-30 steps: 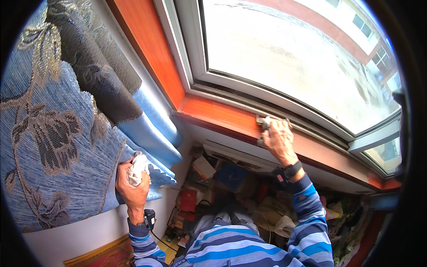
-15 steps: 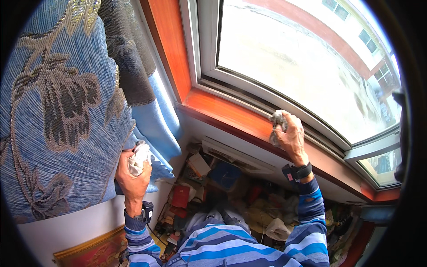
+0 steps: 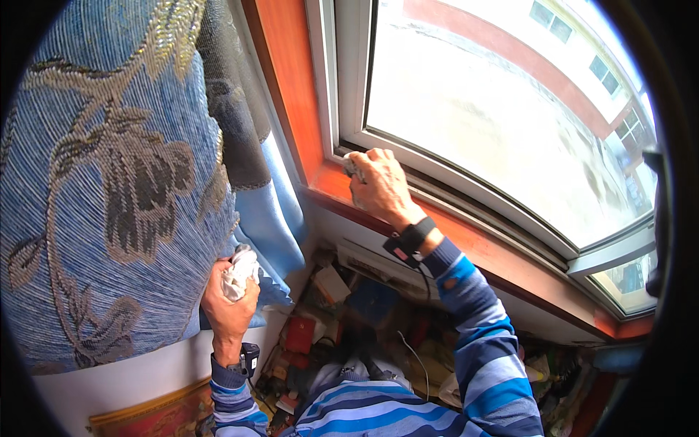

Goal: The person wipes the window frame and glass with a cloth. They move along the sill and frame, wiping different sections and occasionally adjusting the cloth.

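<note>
My right hand (image 3: pixel 382 186) is closed around a grey crumpled rag (image 3: pixel 354 169), mostly covered by the fingers. It presses at the left end of the orange-red wooden windowsill (image 3: pixel 466 237), beside the lower window track (image 3: pixel 437 188). My left hand (image 3: pixel 229 302) grips a crumpled white cloth (image 3: pixel 240 273) in front of the blue patterned curtain (image 3: pixel 145 218). That cloth bulges up out of the fist and has a grey patch on top.
The window (image 3: pixel 480 109) rises beyond the sill. Under it stands a pale radiator-like panel (image 3: pixel 378 269), with cluttered things below, including a red box (image 3: pixel 299 334). A gold-framed picture (image 3: pixel 153 411) is at lower left. Light blue fabric (image 3: pixel 273 218) hangs beside the curtain.
My right hand has slid left along the sill with the grey rag, from the middle to the left corner. My left hand still holds the white cloth; the view has shifted slightly.
</note>
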The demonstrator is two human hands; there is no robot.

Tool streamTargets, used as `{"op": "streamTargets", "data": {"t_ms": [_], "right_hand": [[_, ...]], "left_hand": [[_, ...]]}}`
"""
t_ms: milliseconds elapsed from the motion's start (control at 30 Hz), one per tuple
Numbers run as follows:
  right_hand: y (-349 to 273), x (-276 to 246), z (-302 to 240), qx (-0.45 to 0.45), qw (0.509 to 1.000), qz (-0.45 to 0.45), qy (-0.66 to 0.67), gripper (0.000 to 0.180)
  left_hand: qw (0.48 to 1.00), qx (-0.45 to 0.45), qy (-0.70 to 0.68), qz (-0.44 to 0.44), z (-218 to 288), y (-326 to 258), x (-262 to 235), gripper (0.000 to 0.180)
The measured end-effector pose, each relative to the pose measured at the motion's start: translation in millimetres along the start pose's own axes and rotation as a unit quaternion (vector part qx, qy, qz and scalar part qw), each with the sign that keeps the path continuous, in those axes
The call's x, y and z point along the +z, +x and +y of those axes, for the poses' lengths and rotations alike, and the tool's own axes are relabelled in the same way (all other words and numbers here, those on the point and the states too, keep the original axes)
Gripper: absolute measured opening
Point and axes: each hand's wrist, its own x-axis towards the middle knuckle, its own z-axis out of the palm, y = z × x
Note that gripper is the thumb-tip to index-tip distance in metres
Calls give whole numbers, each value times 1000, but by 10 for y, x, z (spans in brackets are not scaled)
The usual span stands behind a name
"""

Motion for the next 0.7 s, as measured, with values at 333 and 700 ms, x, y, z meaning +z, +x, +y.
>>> {"op": "streamTargets", "data": {"t_ms": [333,700], "right_hand": [[305,918,-235,69,987,-112,-95,28],[204,872,-236,13,986,-162,-42,26]], "left_hand": [[999,-32,-22,-4,98,1,-5,32],[997,-70,-14,-5,144,-16,-8,33]]}}
